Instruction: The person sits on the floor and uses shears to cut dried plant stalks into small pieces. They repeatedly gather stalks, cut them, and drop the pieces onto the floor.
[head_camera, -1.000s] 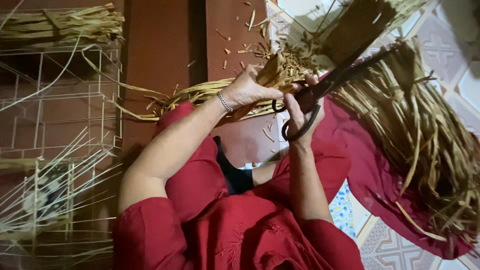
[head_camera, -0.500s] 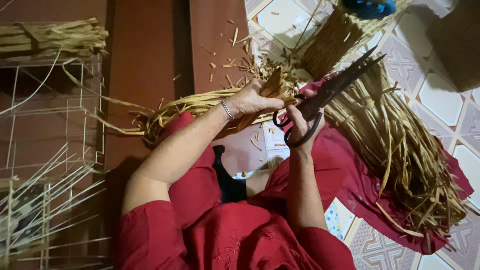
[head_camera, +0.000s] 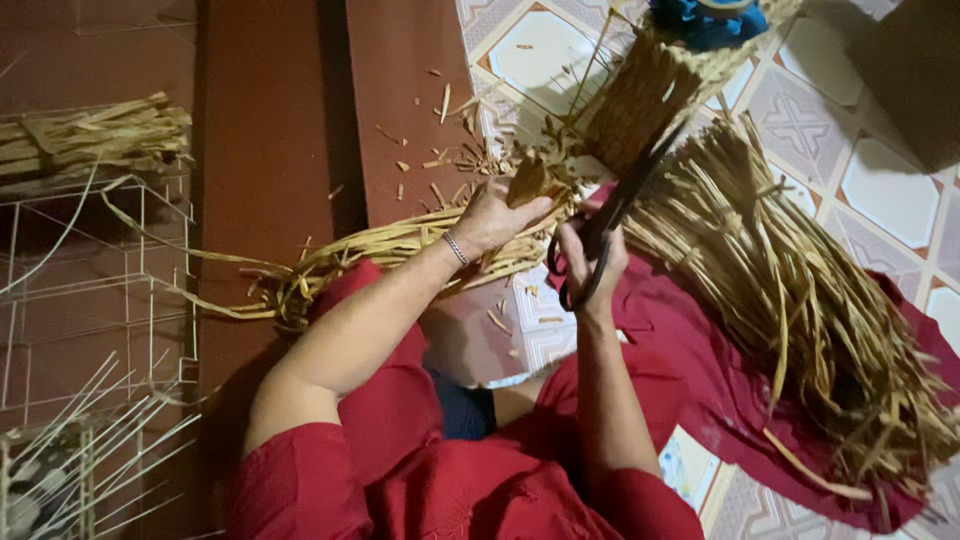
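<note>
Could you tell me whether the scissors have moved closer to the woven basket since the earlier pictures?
Yes. The scissors now point up at the woven basket, blades reaching its lower edge; earlier they lay flatter, aimed rightward past it. The camera shifted too.

A patterned floor of pale square tiles with grey-pink ornamental borders (head_camera: 885, 190) fills the right side. Beside it, to the left, runs a broad reddish-brown plank surface (head_camera: 260, 170), dim and shadowed. Left of that stands a white wire-grid frame (head_camera: 100, 300). The light is warm, brightest on the tiles.
</note>
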